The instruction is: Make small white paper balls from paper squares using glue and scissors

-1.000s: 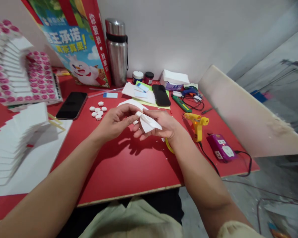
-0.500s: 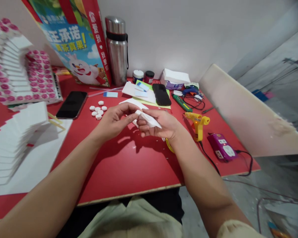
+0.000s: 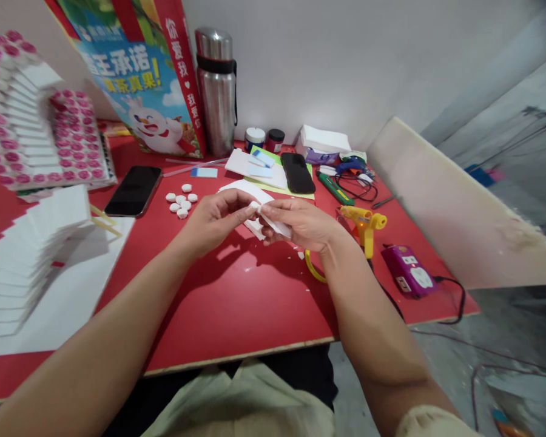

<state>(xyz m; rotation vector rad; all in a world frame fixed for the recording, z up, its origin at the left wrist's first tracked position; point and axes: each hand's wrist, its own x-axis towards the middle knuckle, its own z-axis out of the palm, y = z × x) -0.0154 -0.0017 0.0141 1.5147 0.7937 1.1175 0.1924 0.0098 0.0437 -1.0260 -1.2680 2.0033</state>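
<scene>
Between my two hands is a strip of white paper (image 3: 279, 227), folded or rolled up at its left end. My left hand (image 3: 221, 218) pinches that small end between thumb and forefinger. My right hand (image 3: 303, 221) grips the strip with the thumb on top, its other fingers curled beneath and partly hidden. Behind and below the hands lie more white paper pieces (image 3: 250, 189) on the red table (image 3: 246, 303). To the left of my left hand sits a cluster of small white folded paper pieces (image 3: 182, 199).
A yellow glue gun (image 3: 365, 226) with a lit light and a purple power socket (image 3: 409, 271) stand at right. Black phones (image 3: 133, 190), a steel flask (image 3: 216, 91), a printed bag (image 3: 150, 79) and a fanned white paper construction (image 3: 31, 255) surround the work area.
My right hand has turned over and shifted slightly right, its thumb now pressing the strip from above. Less of the paper's free end shows. The left hand keeps its pinch.
</scene>
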